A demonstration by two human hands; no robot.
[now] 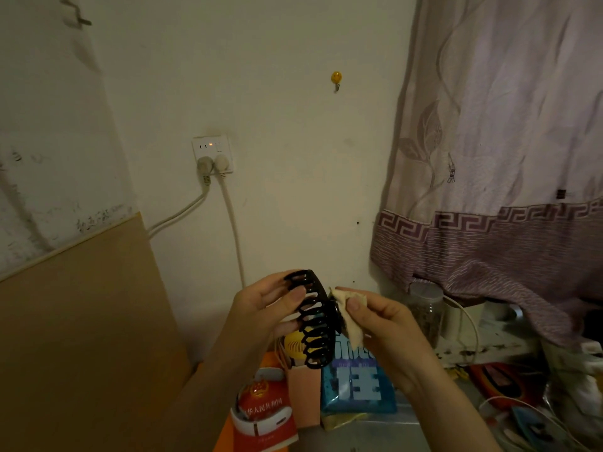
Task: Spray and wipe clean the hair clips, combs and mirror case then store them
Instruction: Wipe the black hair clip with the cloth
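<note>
Head view: both hands up in front of the wall, mid-frame low. Left hand [264, 308] grips a big black claw hair clip [315, 321], fingers curled round its upper teeth side, thumb across the front; clip hangs tilted, teeth toward 8 o'clock, spine toward 2. Right hand [378, 321] pinches a small beige cloth [350, 316] betw. thumb and fingers, cloth pressed against the clip's spine at its 3 o'clock side. Clip's in the air, above the desk clutter, not resting on anything. Under it at 6 o'clock: a blue packet [359, 386] w/ white characters, a red booklet [264, 415] at 7, a yellow round item partly hidden behind the clip. At 3 o'clock a clear jar [425, 314] under the curtain [509, 158]. Wall socket [212, 154] at 11 o'clock, two plugs in, small light lit. Yellow hook [336, 78] at 12.
</note>
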